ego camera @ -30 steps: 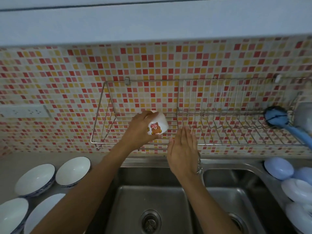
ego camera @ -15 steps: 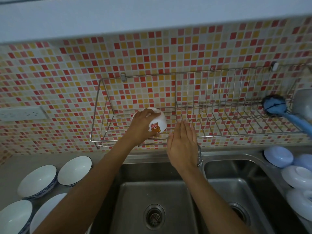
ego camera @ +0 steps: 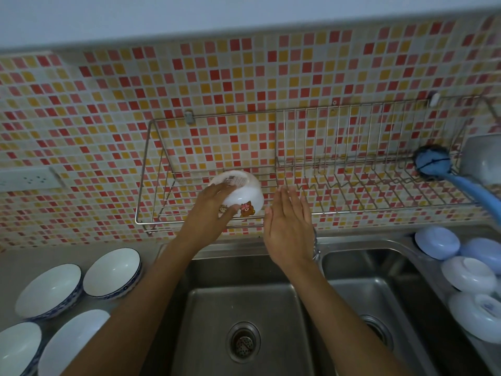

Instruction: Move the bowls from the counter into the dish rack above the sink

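The left hand (ego camera: 210,213) has its fingers (ego camera: 217,189) wrapped over a small white bowl (ego camera: 240,192) with a bear print, held upside down inside the left section of the wire dish rack (ego camera: 352,161). Just right of those fingers, the right hand (ego camera: 288,223) is flat and released, holding nothing, beside the bowl. Well below and left of the fingers, four blue-rimmed bowls (ego camera: 112,272) sit on the tabletop (ego camera: 16,264) beside the sink (ego camera: 244,308).
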A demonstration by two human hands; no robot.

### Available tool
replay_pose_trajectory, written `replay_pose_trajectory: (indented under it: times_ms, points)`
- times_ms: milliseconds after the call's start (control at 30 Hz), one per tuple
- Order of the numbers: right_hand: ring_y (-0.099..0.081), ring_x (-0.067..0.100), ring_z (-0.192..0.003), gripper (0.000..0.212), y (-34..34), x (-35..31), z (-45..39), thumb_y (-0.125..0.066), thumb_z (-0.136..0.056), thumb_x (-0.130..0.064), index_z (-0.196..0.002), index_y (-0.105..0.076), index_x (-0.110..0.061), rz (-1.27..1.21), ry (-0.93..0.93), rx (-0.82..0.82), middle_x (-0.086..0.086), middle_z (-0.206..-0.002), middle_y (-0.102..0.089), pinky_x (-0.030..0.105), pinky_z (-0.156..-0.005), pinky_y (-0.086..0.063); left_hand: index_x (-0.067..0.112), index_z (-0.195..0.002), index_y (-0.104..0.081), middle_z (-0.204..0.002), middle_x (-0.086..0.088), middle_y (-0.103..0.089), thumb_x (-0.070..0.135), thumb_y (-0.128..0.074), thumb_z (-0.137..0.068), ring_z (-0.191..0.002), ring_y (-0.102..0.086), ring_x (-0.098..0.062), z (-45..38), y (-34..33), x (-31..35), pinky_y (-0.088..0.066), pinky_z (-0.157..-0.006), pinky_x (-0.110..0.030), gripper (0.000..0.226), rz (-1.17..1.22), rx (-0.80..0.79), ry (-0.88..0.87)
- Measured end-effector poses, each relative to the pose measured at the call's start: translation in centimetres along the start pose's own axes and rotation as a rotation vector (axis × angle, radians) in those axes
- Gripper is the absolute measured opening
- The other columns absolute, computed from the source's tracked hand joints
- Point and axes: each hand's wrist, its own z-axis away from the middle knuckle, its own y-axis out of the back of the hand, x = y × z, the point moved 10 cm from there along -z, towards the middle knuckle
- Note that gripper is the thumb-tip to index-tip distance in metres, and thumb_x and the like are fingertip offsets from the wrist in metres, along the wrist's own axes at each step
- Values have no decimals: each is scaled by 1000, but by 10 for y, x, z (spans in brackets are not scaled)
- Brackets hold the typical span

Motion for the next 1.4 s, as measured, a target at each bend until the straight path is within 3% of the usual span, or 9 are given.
replay_pose_trajectory:
  times_ms: [367, 567, 733, 867, 967, 1033, 1167, 1333, 1400]
  points:
    - [-42, 26, -137, 53, -2, 1, 0, -26, -100, -34, -137, -49, -3, 12, -4, -6, 14, -142, -51, 47, -118, -24, 29, -150, -10, -160, 7, 1, 20, -34, -102, -147, 7, -19, -42, -41, 21, -7, -119, -43, 55, 55, -239, -44]
    - [-39, 25, -139, 55, -5, 2, 1, -22, -101, -36, -140, -46, -5, 15, -4, -27, 12, -144, -49, 46, -119, -21, 24, -150, -16, -160, 5, -9, 29, -27, -102, -148, -3, -21, -33, -26, 24, -21, -115, -42, 49, -105, -74, -40]
    - [-39, 26, -138, 57, -6, 2, 2, -18, -101, -36, -139, -46, -4, 8, -12, -44, 14, -144, -49, 46, -119, -21, 18, -150, -18, -159, -1, -16, 33, -21, -102, -147, -13, -20, -29, -28, 28, -14, -119, -38, 50, -160, -111, -54]
    - [-25, 26, -145, 56, -11, 2, 1, -19, -103, -38, -145, -38, -7, 8, -41, -73, 12, -153, -37, 44, -121, -6, 15, -149, -20, -157, -5, -21, 43, -10, -100, -145, -19, -22, -2, -17, 25, -21, -119, -42, 57, -240, -17, 16]
    - [-12, 30, -148, 56, -8, -4, 13, -17, -103, -39, -148, -31, -9, -39, -82, -23, 14, -157, -27, 48, -120, -1, 16, -150, -14, -159, -6, -14, 51, 8, -93, -147, -9, -21, 42, -14, 23, 4, -120, -40, 71, -269, 12, -7]
    - [-4, 33, -148, 56, -6, -23, 34, -24, -102, -36, -151, -24, -9, -117, -48, 12, 16, -159, -18, 47, -119, 1, 18, -151, -5, -160, -4, -3, 49, 4, -94, -147, 4, -18, 74, -10, 8, 15, -117, -35, 66, -242, 28, 4]
    - [-2, 33, -148, 63, -44, -80, 93, -32, -99, -41, -153, -17, -12, -324, 37, -147, 14, -162, -1, 50, -119, -10, 21, -150, -1, -160, -4, 4, 46, -15, -99, -145, 14, -17, 149, 2, -60, 8, -119, -37, 59, -160, 53, 190]
    - [-1, 32, -148, 73, -123, -175, 184, -46, -94, -51, -154, -15, -22, -535, 127, -579, 11, -162, 8, 49, -117, -22, 25, -151, -4, -160, 0, 6, 50, -27, -97, -147, 8, -21, 273, 26, -183, 3, -117, -39, 64, -66, 99, 708]
    - [-1, 31, -149, 77, -145, -209, 208, -48, -92, -53, -154, -13, -23, -558, 131, -710, 11, -162, 8, 48, -117, -23, 22, -150, -8, -161, -3, 4, 45, -34, -97, -148, 1, -24, 321, 35, -223, -8, -120, -45, 64, -55, 103, 881]
